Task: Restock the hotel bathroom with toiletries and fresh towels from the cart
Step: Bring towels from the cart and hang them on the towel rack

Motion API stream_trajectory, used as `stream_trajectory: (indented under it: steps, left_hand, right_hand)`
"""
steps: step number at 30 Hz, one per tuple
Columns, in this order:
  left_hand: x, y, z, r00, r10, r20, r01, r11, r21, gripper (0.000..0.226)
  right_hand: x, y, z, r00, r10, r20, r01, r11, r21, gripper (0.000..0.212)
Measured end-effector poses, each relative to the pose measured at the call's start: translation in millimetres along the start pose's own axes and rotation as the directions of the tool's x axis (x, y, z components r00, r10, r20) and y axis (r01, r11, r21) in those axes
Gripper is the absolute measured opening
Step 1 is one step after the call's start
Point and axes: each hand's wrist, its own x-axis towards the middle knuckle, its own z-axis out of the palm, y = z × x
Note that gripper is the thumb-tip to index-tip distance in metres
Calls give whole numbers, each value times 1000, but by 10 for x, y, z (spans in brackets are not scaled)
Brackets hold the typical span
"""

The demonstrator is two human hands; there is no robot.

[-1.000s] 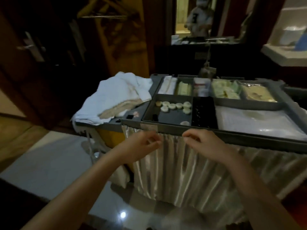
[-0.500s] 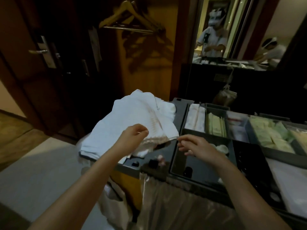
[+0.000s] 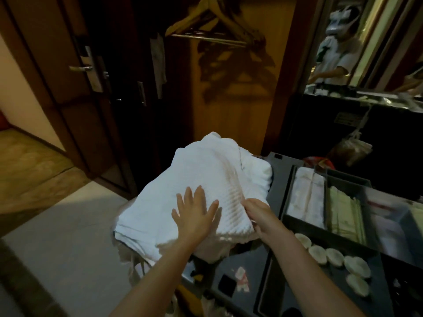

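A heap of white towels [image 3: 201,175] lies on the left end of the grey housekeeping cart [image 3: 281,165]. My left hand [image 3: 194,213] lies flat on top of the heap with its fingers spread. My right hand [image 3: 258,213] grips the right edge of the top towel, fingers tucked under the fold. To the right, the cart's tray compartments hold white packets [image 3: 306,197], green sachets [image 3: 345,209] and a row of round white soaps [image 3: 332,255].
A dark wooden door with a metal handle [image 3: 82,68] stands at the left. Wooden hangers [image 3: 206,24] hang on a rail in the open wardrobe behind the cart. A mirror at the top right shows a person [image 3: 336,49]. Pale tile floor [image 3: 57,236] lies at the left.
Both hands moved from the cart's front skirt up and left to the towel heap. My left hand has flattened onto the towels and my right hand has taken hold of the top towel's edge.
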Motion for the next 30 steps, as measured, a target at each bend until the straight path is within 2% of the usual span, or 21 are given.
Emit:
stream_trajectory:
  steps: [2, 5, 7, 12, 15, 18, 21, 25, 30]
  left_hand:
    - [75, 43, 54, 999, -23, 22, 21, 998, 57, 77]
    - [164, 12, 127, 1000, 23, -11, -21, 987, 160, 90]
    - [206, -31, 163, 998, 48, -27, -42, 978, 204, 97]
    - [229, -64, 202, 997, 54, -56, -41, 976, 214, 100]
    - [220, -68, 194, 996, 58, -67, -42, 977, 209, 101]
    - [226, -65, 203, 996, 55, -76, -36, 974, 224, 102]
    - [227, -75, 206, 996, 53, -75, -34, 973, 230, 103]
    - [238, -78, 169, 999, 45, -27, -38, 977, 208, 103]
    - [309, -130, -22, 999, 24, 27, -25, 1000, 10, 103]
  right_hand:
    - [123, -50, 22, 1000, 17, -6, -17, 999, 44, 44]
    - [230, -94, 3, 999, 10, 33, -13, 995, 99, 25]
    - [288, -94, -1, 997, 0, 80, -8, 995, 103, 23]
    - [386, -66, 76, 981, -25, 192, 11, 997, 73, 50]
    - [406, 37, 116, 962, -143, 234, 135, 990, 50, 73]
    - [401, 57, 96, 945, -177, 274, 162, 984, 77, 69]
    - [402, -1, 65, 940, -120, 321, 87, 990, 115, 67]
    - [362, -133, 56, 938, -40, 344, 34, 999, 25, 69]
    - [332, -287, 157, 968, -44, 247, 44, 999, 5, 78]
